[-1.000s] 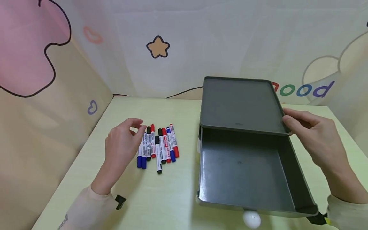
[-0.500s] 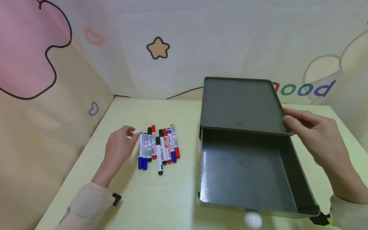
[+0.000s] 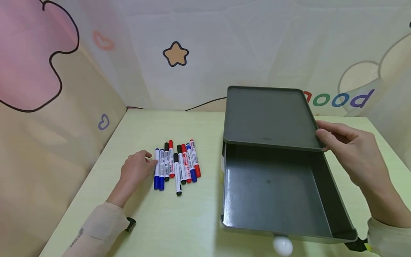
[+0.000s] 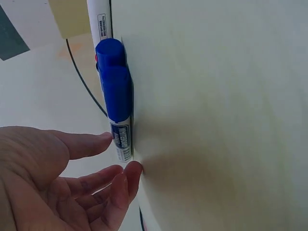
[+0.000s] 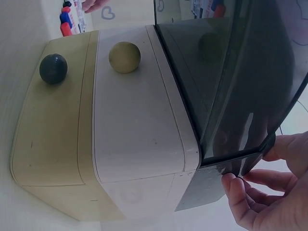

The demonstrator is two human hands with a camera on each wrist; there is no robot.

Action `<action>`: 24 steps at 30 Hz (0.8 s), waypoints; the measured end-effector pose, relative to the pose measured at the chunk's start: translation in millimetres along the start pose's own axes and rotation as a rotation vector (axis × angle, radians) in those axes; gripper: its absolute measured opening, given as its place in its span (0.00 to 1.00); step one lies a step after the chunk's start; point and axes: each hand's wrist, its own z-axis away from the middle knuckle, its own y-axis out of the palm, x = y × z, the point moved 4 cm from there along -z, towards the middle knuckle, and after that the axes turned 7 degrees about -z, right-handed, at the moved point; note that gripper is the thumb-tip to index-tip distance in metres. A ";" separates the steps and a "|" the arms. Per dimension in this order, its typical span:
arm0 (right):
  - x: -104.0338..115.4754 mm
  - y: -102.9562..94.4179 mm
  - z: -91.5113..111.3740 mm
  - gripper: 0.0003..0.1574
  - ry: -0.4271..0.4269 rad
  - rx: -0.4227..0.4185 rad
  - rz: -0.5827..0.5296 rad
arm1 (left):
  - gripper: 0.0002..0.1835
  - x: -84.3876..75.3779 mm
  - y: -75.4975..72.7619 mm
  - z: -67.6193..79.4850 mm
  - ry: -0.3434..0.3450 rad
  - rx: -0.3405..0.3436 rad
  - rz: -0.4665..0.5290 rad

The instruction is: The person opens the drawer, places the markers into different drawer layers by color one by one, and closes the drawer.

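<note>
Several whiteboard markers [image 3: 178, 175] with blue, black and red caps lie side by side on the table. My left hand [image 3: 136, 170] is low at the leftmost blue marker [image 3: 156, 181], its thumb tip at the barrel and the other fingers loosely bent past the marker's end in the left wrist view. To the right stands a small drawer unit [image 3: 269, 114], its dark grey top drawer [image 3: 273, 203] pulled out, bare inside. My right hand [image 3: 356, 150] pinches the right front corner of the unit's top between thumb and fingers.
Below the grey drawer, the right wrist view shows a white drawer [image 5: 139, 110] with a yellow knob [image 5: 124, 57] and a yellowish one [image 5: 53, 125] with a dark knob [image 5: 53, 69]. A white knob [image 3: 283, 245] sticks out in front. A printed cloth [image 3: 199, 78] hangs behind the table.
My left hand has come down and a little towards me, from above the markers to the side of the leftmost one. The right hand stays at the unit's corner.
</note>
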 end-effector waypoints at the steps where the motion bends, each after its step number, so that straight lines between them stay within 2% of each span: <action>1: -0.1 0.5 0.0 0.28 0.000 0.002 0.002 | 0.23 0.8 1.2 -0.7 -0.008 0.008 -0.003; 5: -0.5 1.2 0.4 0.29 0.005 0.007 0.011 | 0.24 1.1 3.1 -2.5 -0.025 0.027 -0.013; 10: -1.4 -0.4 1.1 0.29 0.012 0.004 0.008 | 0.24 -3.7 1.1 -6.9 -0.008 0.048 -0.074; 18: -1.5 0.4 0.8 0.28 0.009 0.010 -0.003 | 0.20 -6.9 2.3 -10.3 0.021 0.141 -0.172; 24: -0.9 -1.0 0.7 0.28 0.020 0.006 -0.009 | 0.21 -6.5 -0.5 -10.3 0.032 0.137 -0.248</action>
